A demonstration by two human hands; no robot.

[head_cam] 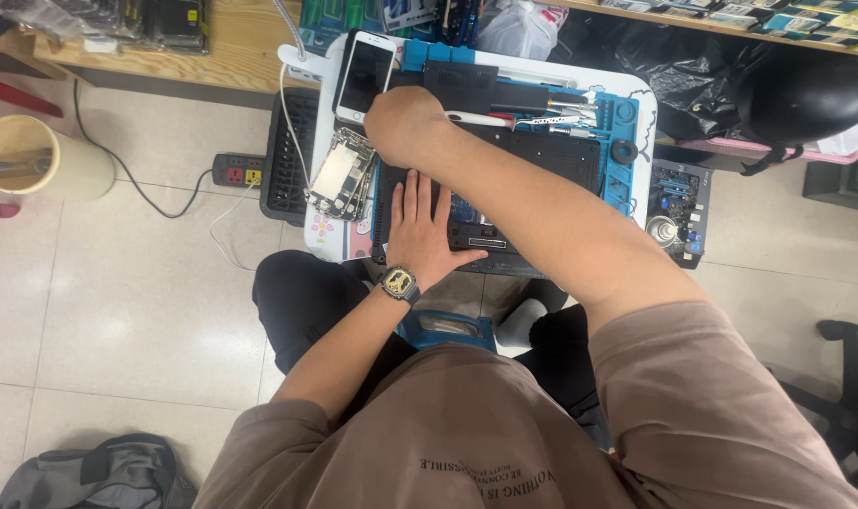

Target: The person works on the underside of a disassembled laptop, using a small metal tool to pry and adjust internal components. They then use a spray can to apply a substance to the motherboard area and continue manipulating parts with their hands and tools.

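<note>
Hands are positioned over a small white surface [641,141] in the upper centre of the frame, which carries a blue and black repair mat [580,155]. The left hand [421,231] is laid flat, fingers extended and spread, palm down on the lower left part of the mat; nothing is gripped. A wristwatch [400,282] is worn on that wrist. The right hand [403,123] is crossed above the left and is curled loosely at the mat's upper left corner; whether anything is held cannot be told, since the fingers are hidden. A white smartphone [365,75] with a dark screen lies just above the right hand, touching or nearly so. An opened phone chassis [339,174] lies just left of both hands. Tools [552,115] are ranged to the right of the right hand. A power strip [238,170] lies on the floor at left.
</note>
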